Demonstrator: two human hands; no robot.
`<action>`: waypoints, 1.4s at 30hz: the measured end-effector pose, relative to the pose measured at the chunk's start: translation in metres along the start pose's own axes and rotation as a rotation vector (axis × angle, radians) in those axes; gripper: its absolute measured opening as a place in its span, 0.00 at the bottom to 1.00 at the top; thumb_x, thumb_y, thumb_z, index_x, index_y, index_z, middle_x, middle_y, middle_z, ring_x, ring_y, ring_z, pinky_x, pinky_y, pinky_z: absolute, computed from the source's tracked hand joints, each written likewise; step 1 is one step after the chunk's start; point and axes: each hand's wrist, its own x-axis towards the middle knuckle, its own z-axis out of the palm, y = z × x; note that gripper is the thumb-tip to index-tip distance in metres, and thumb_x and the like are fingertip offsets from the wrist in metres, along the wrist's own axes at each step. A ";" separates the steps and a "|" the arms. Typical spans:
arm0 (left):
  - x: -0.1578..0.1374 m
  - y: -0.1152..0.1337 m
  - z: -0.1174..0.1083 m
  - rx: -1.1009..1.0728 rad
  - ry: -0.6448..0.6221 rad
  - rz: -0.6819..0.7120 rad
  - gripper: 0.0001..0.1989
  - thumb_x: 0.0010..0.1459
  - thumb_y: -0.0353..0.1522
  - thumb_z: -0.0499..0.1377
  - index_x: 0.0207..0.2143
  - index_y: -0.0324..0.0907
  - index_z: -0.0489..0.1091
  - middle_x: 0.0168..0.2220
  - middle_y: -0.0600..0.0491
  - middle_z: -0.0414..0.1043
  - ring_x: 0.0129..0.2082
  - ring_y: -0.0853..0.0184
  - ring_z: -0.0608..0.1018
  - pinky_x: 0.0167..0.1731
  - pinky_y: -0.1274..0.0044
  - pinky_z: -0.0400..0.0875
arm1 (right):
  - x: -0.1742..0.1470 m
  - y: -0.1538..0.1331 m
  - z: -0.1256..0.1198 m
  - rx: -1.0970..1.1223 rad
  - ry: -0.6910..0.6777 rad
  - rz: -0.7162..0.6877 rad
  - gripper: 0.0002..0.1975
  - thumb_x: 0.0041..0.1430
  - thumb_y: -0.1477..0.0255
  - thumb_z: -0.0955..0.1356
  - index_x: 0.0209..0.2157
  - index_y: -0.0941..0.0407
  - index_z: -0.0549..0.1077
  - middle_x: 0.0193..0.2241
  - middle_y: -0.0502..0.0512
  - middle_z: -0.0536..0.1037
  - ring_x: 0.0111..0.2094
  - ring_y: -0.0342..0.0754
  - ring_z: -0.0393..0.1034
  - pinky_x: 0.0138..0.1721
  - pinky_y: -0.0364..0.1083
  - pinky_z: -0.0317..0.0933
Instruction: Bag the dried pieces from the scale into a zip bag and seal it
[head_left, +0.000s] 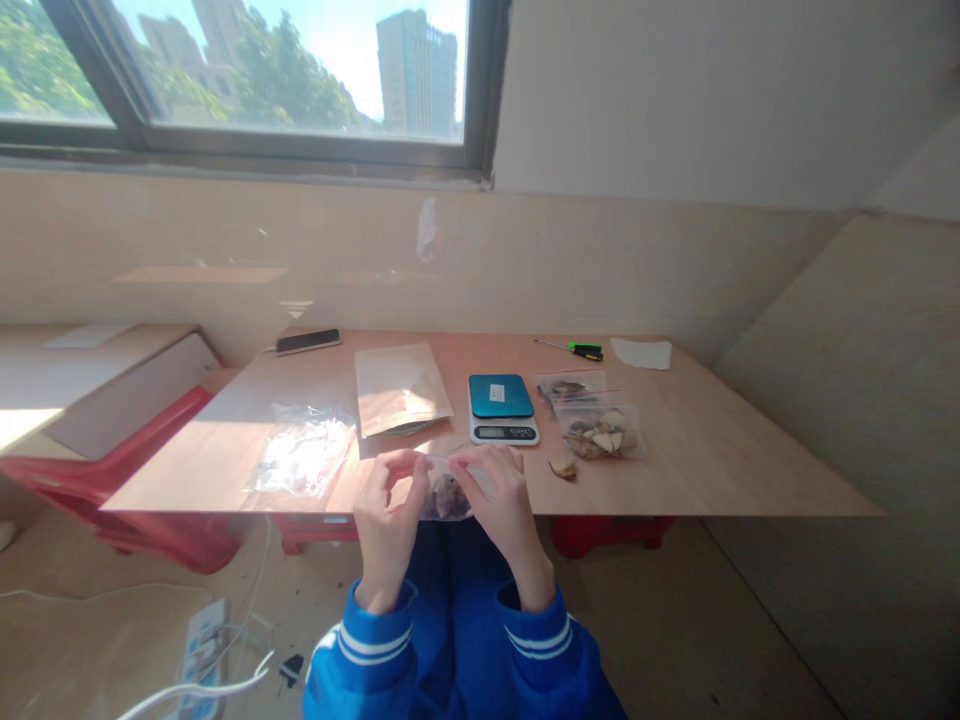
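Running L-R (approx.): bag [448,498] top edge

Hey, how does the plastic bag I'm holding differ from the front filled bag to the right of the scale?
The held bag is pinched at its top by your left hand and right hand; the front bag lies untouched on the table. The held bag shows dark, purplish-brown pieces, while the front bag shows paler ones, some cream-coloured. Both are clear plastic with pieces inside.
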 end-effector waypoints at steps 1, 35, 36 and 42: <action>0.001 0.001 -0.001 0.002 -0.013 -0.012 0.08 0.58 0.38 0.59 0.34 0.42 0.69 0.32 0.53 0.73 0.34 0.67 0.77 0.34 0.76 0.71 | 0.000 0.000 0.000 0.006 -0.005 0.005 0.04 0.62 0.73 0.67 0.32 0.55 0.72 0.31 0.51 0.78 0.36 0.48 0.70 0.44 0.49 0.56; 0.010 -0.004 -0.002 -0.050 -0.281 -0.052 0.09 0.57 0.38 0.60 0.36 0.43 0.73 0.36 0.52 0.75 0.40 0.65 0.76 0.42 0.75 0.70 | 0.001 -0.001 -0.006 0.108 0.003 0.043 0.03 0.61 0.73 0.68 0.32 0.53 0.73 0.31 0.49 0.78 0.37 0.47 0.71 0.44 0.49 0.56; 0.011 -0.005 -0.003 -0.063 -0.281 -0.061 0.09 0.57 0.38 0.60 0.36 0.43 0.73 0.36 0.52 0.75 0.40 0.65 0.77 0.42 0.75 0.71 | 0.001 -0.001 -0.006 0.107 0.002 0.038 0.02 0.61 0.73 0.68 0.33 0.53 0.74 0.30 0.49 0.78 0.37 0.47 0.71 0.44 0.49 0.56; 0.011 -0.006 -0.003 -0.069 -0.287 -0.052 0.09 0.56 0.38 0.61 0.36 0.43 0.74 0.36 0.52 0.76 0.39 0.66 0.77 0.41 0.76 0.72 | 0.002 0.000 -0.005 0.084 0.023 0.027 0.03 0.59 0.74 0.69 0.31 0.53 0.74 0.29 0.48 0.78 0.35 0.47 0.72 0.44 0.49 0.56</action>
